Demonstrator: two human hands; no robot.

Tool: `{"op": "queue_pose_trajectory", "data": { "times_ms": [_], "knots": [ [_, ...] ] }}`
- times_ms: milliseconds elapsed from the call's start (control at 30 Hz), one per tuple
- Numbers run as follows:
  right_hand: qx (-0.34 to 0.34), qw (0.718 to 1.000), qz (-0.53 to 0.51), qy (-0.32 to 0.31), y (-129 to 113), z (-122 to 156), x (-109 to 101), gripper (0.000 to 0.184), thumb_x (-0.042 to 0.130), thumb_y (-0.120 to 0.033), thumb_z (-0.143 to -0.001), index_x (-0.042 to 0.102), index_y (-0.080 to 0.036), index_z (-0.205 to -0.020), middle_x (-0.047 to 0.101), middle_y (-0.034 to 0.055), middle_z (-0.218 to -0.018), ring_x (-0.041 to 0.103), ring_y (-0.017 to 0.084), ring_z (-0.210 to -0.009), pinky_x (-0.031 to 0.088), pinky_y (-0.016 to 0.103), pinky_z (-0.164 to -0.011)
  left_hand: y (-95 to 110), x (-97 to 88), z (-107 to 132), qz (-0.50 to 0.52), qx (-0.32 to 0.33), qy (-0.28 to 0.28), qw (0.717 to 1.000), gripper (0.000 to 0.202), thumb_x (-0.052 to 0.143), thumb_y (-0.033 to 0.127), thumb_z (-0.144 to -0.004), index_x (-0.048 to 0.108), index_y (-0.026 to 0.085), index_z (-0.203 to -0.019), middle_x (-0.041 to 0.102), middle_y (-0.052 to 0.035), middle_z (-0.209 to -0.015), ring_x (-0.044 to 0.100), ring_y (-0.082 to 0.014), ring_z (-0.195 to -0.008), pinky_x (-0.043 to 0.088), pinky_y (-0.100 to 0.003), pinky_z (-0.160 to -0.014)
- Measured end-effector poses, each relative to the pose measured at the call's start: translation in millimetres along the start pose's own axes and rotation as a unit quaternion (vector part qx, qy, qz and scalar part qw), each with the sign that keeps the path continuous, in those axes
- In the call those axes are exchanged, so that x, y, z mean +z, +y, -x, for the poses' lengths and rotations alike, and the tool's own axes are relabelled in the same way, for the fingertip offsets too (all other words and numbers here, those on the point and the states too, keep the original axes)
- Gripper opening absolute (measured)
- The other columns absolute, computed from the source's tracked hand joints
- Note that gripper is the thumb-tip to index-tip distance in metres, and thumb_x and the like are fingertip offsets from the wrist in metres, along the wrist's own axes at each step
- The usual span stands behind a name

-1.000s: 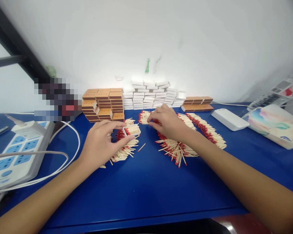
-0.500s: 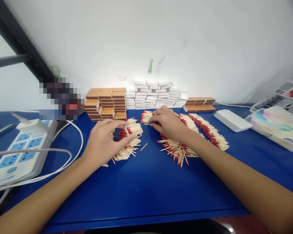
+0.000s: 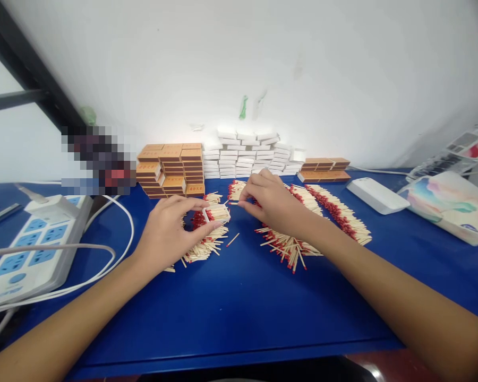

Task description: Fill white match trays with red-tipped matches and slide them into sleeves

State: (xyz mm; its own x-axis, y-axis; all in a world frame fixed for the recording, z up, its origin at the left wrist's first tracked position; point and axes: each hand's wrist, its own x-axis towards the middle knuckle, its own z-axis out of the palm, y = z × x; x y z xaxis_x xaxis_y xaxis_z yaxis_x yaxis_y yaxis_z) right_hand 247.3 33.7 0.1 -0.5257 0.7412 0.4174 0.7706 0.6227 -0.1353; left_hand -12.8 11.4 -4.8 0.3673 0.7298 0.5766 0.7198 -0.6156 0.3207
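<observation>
Between the thumb and fingers of my left hand (image 3: 175,225) is a white matchbox tray (image 3: 218,215) holding red-tipped matches. It sits over a heap of loose matches (image 3: 201,249). My right hand (image 3: 269,204) pinches a match (image 3: 233,203) by one end, its pale stick pointing left toward the tray, apart from it. More matches (image 3: 289,244) lie in a fanned pile under and beside my right wrist. One single match (image 3: 232,240) rests on the blue table between the hands.
Stacked brown matchboxes (image 3: 171,164) stand at the back left, white trays (image 3: 239,156) at the middle, more brown boxes (image 3: 324,170) to their right. A row of matches (image 3: 338,212), a white device (image 3: 376,196) and a tissue pack (image 3: 454,207) lie right. A power strip (image 3: 32,249) with cables is left.
My right hand has shifted slightly left, with a match now showing between its fingertips. My left hand keeps its hold on the tray. The view has moved slightly.
</observation>
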Motion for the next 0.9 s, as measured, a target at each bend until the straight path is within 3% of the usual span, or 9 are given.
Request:
{"op": "queue_pose_trajectory", "data": {
  "times_ms": [300, 433, 900],
  "knots": [
    [-0.048, 0.998, 0.023, 0.022, -42, 0, -10, 0.020, 0.050, -0.026, -0.106, 0.066, -0.019, -0.095, 0.064, 0.0112, -0.103, 0.047, 0.027, -0.098, 0.036, 0.039, -0.083, 7, -1.9, 1, 0.015, 0.028, 0.003, 0.999, 0.038, 0.085, 0.051, -0.081, 0.077, 0.024, -0.105, 0.080, -0.0026, -0.103, 0.074, -0.0242, -0.097, 0.054, -0.040, -0.092],
    [-0.050, 0.998, 0.045, 0.018, -44, 2, -8, 0.023, 0.049, -0.026, -0.106, 0.068, -0.018, -0.097, 0.064, 0.0117, -0.103, 0.047, 0.027, -0.100, 0.035, 0.039, -0.084, 7, -1.2, 2, 0.014, 0.050, 0.013, 0.999, 0.037, 0.086, 0.048, -0.081, 0.076, 0.024, -0.107, 0.080, -0.0024, -0.104, 0.074, -0.0237, -0.097, 0.054, -0.039, -0.093],
    [-0.042, 0.998, -0.037, 0.025, -34, 4, -7, 0.015, 0.059, -0.027, -0.103, 0.068, -0.018, -0.094, 0.064, 0.0084, -0.099, 0.044, 0.024, -0.096, 0.034, 0.037, -0.083, 2, 0.2, 2, 0.037, 0.052, -0.008, 0.998, 0.037, 0.087, 0.047, -0.079, 0.076, 0.024, -0.106, 0.078, -0.0018, -0.103, 0.072, -0.0220, -0.096, 0.053, -0.037, -0.093]
  ]
}}
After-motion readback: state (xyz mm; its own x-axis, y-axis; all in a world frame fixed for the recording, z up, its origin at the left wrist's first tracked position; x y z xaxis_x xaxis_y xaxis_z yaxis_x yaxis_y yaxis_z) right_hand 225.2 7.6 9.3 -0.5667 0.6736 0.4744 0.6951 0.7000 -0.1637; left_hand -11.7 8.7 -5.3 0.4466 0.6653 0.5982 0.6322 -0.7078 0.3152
